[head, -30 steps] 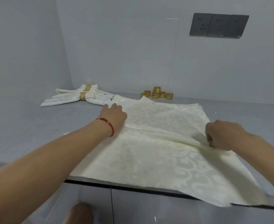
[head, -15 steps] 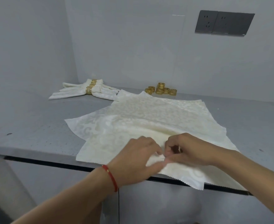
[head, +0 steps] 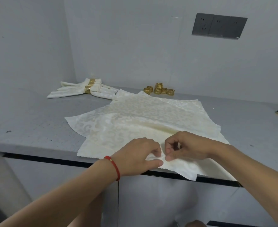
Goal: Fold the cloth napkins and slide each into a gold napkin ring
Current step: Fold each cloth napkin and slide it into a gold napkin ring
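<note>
From the head view, the task reads as partly done. Beyond the far left corner of the spread napkins, finished napkins (head: 79, 91) lie folded on the tabletop (head: 36, 128), each gathered through a gold ring; two such rings show there, though how many napkins are in that pile is hard to tell. Beyond the far edge of the spread napkins, a cluster of loose gold napkin rings (head: 159, 90) waits unused by the wall, about half a dozen.

The spread napkins (head: 151, 115) are a loose stack of flat cream cloths, at least two or three by their offset corners, reaching from mid-tabletop to its near edge, where one corner hangs over.

At the near middle of the top napkin, both hands are at work. The left hand (head: 139, 157) pinches a small pleat of cloth between thumb and curled fingers; the right hand (head: 184, 148) pinches the same ridge just beside it, thumb and forefinger closed on the fabric. The two hands nearly touch.

So this looks like the start of gathering one napkin; it is not yet folded, and no ring is in hand.
</note>
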### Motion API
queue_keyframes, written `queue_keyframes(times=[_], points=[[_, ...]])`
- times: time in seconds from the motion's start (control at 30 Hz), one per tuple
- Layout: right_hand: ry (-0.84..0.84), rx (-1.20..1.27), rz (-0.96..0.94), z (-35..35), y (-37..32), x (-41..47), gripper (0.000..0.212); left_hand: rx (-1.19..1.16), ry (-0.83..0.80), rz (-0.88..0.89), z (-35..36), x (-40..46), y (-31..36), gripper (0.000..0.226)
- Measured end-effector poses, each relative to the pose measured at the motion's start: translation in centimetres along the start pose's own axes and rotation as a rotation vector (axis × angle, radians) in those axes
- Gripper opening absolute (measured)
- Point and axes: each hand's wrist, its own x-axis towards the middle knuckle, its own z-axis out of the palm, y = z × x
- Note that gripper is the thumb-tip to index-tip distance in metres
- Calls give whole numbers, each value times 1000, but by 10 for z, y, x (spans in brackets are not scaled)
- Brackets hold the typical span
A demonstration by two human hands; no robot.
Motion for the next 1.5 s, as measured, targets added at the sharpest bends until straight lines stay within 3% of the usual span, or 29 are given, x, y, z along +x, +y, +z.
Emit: queue_keyframes(times=[0.2,0.33,0.37,0.43,0.47,0.57,0.73,0.87,0.97,1.03,1.13,1.37,1.47,1.5], points=[[121,227,-31,-4,-25,-7,21,-60,9,21,-22,-7,0,47],[196,174,-83,6,-50,-22,26,-59,204,44,-52,-10,-2,9],[176,108,-74,11,-55,-27,40,-104,232,43,-58,-12,-3,3],[150,-50,-64,23,-64,-37,80,-160,263,24,-64,-16,-3,13],[177,-139,-88,29,-64,-40,88,-171,272,6,-64,-18,-4,20],[280,-174,-102,39,-55,-42,70,-207,256,-46,-59,-28,-7,43],[310,78,-95,39,-54,-51,40,-287,207,-24,-53,-46,-7,55],[148,308,-68,24,-54,-47,33,-393,126,-38,-64,-47,-4,59],[172,403,-42,5,-44,-25,29,-412,17,-30,-76,-26,-16,56],[222,395,36,-12,-32,1,40,-406,-24,-110,-81,0,-39,54],[293,259,134,-42,-9,48,54,-240,-51,-301,-81,55,-84,53],[596,-39,447,-76,54,169,31,294,36,-528,-55,168,-163,34],[660,-150,531,-73,63,194,8,422,112,-565,-48,198,-174,28],[705,-216,517,-73,65,199,19,458,102,-567,-44,207,-178,28]])
